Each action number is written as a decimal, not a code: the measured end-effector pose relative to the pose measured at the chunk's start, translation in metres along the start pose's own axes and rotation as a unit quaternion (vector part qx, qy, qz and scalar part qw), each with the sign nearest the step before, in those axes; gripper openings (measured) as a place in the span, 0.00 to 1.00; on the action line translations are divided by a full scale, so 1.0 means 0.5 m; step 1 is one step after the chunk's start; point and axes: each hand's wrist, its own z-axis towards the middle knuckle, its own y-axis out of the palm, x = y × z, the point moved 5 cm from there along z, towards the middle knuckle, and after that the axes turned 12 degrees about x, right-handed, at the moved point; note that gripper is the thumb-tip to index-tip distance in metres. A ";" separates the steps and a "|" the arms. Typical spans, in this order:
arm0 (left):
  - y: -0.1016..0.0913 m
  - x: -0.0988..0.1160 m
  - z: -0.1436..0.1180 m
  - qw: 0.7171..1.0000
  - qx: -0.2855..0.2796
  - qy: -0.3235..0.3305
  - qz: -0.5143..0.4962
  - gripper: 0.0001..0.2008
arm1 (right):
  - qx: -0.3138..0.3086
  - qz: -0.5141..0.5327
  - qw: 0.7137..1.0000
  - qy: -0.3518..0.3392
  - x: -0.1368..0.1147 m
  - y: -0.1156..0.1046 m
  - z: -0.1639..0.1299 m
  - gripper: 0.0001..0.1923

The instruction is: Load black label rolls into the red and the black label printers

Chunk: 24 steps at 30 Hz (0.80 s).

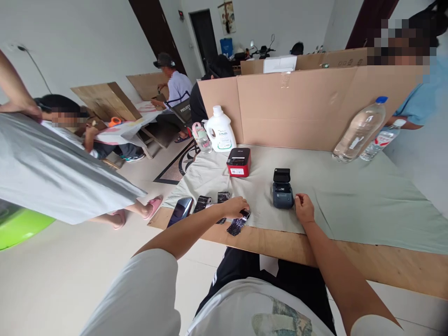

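The left hand (235, 206) covers part of the dark strips (238, 225), so its grip is unclear. Print on the white jug (220, 130) is too small to read. The green object (16, 226) is cut off at the left edge.

The person wears a white short-sleeved T-shirt; its loose sleeves end above the elbows, well up the arms from each hand, leaving both forearms bare. A printed picture in muted green and tan tones sits on the chest of the shirt, only partly in view at the bottom edge. Below it are black trousers or shorts, with a thin white marking along one side. The left hand (236, 206) and the right hand (304, 208) are bare: no gloves, and no watch, ring or band shows on either wrist.
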 end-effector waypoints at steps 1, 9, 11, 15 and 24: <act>0.001 0.004 0.006 1.000 -0.012 -0.001 0.001 0.13 | -0.001 0.000 1.000 -0.003 -0.001 0.000 0.000 0.19; -0.054 0.027 0.120 0.980 0.014 -0.048 -0.192 0.11 | -0.002 0.010 1.000 -0.001 -0.004 0.004 -0.001 0.18; -0.078 0.045 0.182 0.970 0.095 -0.041 -0.221 0.12 | -0.002 0.015 1.000 0.000 -0.005 0.003 -0.002 0.18; -0.090 0.093 0.303 0.977 0.163 -0.002 -0.140 0.12 | 0.000 0.020 1.000 0.000 -0.003 0.000 -0.004 0.19; -0.037 0.106 0.384 0.992 0.094 -0.071 0.040 0.14 | 0.010 0.025 1.000 -0.002 -0.001 0.003 -0.002 0.17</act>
